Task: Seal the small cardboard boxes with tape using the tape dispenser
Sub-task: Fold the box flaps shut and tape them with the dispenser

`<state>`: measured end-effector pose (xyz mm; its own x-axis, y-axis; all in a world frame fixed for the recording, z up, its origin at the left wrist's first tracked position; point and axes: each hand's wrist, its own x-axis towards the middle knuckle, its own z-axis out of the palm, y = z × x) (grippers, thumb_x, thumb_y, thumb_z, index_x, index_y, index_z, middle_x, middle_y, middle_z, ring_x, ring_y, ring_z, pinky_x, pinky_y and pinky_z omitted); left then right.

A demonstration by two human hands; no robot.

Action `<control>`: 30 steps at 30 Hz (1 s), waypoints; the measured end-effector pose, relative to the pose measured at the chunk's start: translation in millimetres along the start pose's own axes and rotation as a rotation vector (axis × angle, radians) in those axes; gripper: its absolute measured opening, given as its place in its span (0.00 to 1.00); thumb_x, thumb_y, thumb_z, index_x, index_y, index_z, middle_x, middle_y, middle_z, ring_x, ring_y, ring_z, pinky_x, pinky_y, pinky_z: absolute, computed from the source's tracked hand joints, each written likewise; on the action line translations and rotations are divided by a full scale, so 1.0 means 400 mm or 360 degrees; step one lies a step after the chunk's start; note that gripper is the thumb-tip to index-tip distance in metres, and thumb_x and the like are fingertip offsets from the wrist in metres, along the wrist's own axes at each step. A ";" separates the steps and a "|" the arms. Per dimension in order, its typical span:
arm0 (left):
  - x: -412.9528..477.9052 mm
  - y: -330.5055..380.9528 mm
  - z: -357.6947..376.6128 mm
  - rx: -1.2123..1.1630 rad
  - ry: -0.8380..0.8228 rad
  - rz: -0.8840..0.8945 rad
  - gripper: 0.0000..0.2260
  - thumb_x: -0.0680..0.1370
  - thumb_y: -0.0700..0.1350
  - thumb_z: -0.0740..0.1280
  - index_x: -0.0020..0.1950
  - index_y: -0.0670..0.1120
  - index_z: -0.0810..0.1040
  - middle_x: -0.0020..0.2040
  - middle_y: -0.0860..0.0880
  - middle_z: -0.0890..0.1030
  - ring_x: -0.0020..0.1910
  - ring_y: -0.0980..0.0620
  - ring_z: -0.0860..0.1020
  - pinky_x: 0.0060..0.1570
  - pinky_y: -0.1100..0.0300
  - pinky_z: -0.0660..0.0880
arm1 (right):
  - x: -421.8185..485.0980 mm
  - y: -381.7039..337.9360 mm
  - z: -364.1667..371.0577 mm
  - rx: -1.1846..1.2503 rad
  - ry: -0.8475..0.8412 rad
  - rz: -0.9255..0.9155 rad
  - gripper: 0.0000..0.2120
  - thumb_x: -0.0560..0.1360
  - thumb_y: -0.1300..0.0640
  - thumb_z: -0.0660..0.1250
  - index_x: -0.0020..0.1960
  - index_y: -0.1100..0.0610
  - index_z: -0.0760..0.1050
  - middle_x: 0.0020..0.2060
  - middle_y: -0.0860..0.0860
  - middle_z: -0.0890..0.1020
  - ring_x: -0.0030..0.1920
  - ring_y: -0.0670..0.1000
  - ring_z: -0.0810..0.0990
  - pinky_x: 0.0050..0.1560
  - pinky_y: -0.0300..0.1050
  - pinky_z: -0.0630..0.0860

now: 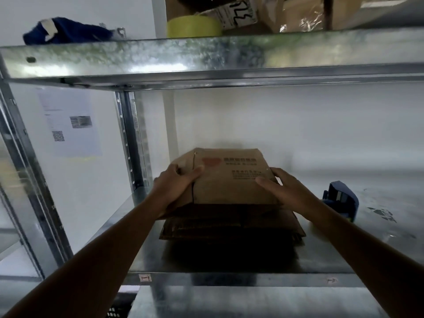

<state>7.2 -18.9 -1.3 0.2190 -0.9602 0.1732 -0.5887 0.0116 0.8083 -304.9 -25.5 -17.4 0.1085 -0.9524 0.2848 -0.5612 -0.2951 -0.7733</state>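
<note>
Brown printed cardboard box [229, 180]: raised at slight tilt, held between both hands.
Left hand [176, 183]: grasps box's left edge, thumb on top face, fingers curled round side.
Right hand [285, 188]: grasps box's right edge, thumb on top face.
Stack of flattened brown cardboard [231, 224]: directly under box, on galvanized metal shelf [229, 260].
Blue tape dispenser [341, 200]: right of box, apart from it.
Yellow-green tape roll [193, 26]: above box, on upper shelf.
</note>
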 end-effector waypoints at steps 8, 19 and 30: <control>-0.075 0.101 -0.060 -0.0785 -0.0167 0.0309 0.37 0.74 0.67 0.70 0.78 0.52 0.65 0.65 0.51 0.80 0.60 0.50 0.81 0.67 0.47 0.75 | -0.064 -0.096 -0.010 0.0531 0.0044 -0.0065 0.21 0.78 0.40 0.67 0.69 0.38 0.69 0.57 0.40 0.81 0.58 0.44 0.82 0.53 0.43 0.78; -0.140 0.136 -0.052 -0.1022 -0.0359 0.0776 0.32 0.82 0.37 0.64 0.81 0.59 0.57 0.70 0.49 0.75 0.61 0.56 0.80 0.51 0.61 0.81 | -0.146 -0.137 -0.040 0.1012 0.0277 -0.0086 0.21 0.79 0.48 0.69 0.68 0.39 0.67 0.51 0.43 0.86 0.51 0.47 0.86 0.42 0.47 0.83; -0.215 0.292 0.105 -0.0939 -0.0542 0.1000 0.37 0.77 0.39 0.68 0.80 0.60 0.57 0.74 0.50 0.70 0.69 0.55 0.75 0.65 0.46 0.77 | -0.261 -0.050 -0.244 0.1016 0.0460 -0.0226 0.26 0.77 0.57 0.72 0.71 0.45 0.66 0.58 0.51 0.85 0.56 0.53 0.85 0.51 0.50 0.83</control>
<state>-112.9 53.4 54.5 -0.3016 -0.7587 0.5774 -0.0100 0.6081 0.7938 -385.1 87.3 23.6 -0.1266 -0.8695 0.4775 0.0417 -0.4856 -0.8732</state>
